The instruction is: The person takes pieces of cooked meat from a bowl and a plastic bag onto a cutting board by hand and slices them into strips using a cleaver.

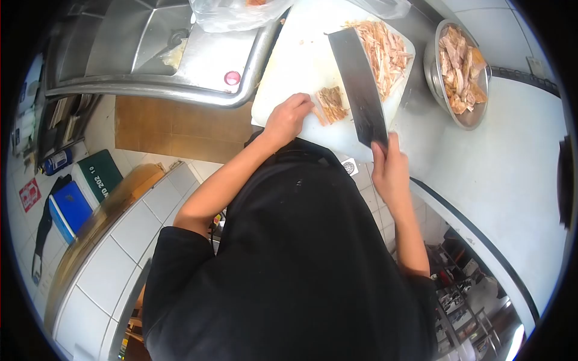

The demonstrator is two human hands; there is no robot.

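My right hand [388, 165] is wrapped round the handle of a wide dark cleaver [360, 87], whose blade points away from me over the white cutting board [289, 60]. Left of the blade lies a small pile of sliced meat [332, 105]. My left hand [289, 119] is at that pile's left side, its fingers bent together at a pale strip of meat; whether they grip it is hard to see. To the right of the blade, a larger heap of shredded meat [385, 57] covers the board's far right part.
A metal bowl [431, 66] of meat pieces stands right of the board. The steel sink [156, 90] is at the left, with a pink round item [232, 78] in it. Clear plastic bags [232, 17] lie at the far edge. A white counter [512, 150] extends right.
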